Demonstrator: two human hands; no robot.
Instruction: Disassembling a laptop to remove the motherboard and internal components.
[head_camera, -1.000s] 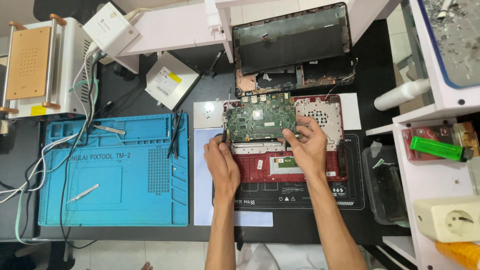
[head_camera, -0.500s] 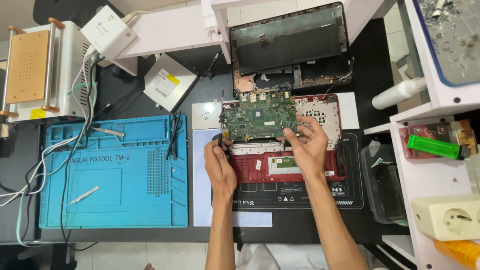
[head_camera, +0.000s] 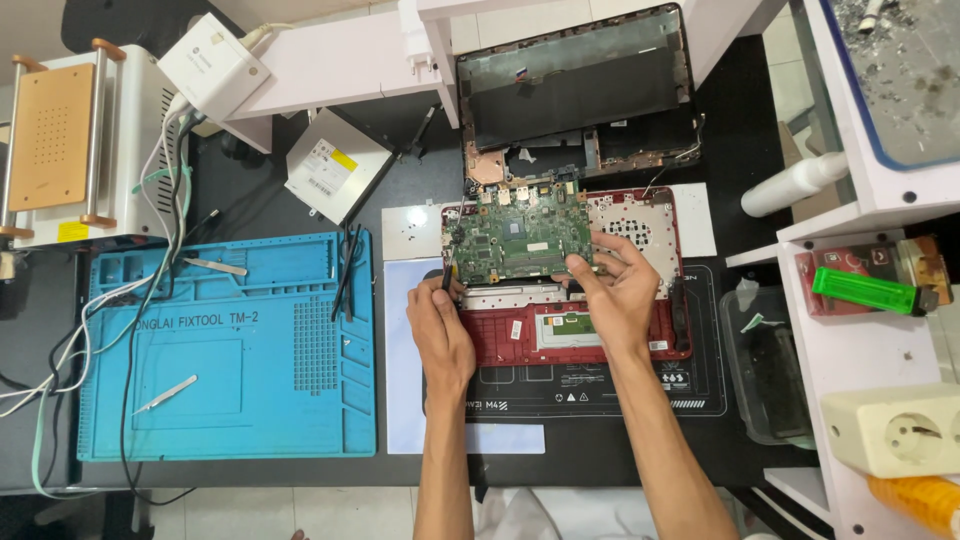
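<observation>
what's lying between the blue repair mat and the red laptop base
In the head view, a pale sheet lies on the desk between the blue repair mat and the red laptop base, with the left hand over its right edge.

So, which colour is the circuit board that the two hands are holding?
The circuit board is green, with small dark chips, seen clearly in the head view.

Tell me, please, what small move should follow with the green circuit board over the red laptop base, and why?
Probably lift the green circuit board a little higher at its right edge. The right hand pinches that edge, and the left hand holds a dark tool at the left corner. Its far edge lies close to the copper part behind, so lift gently.
</observation>
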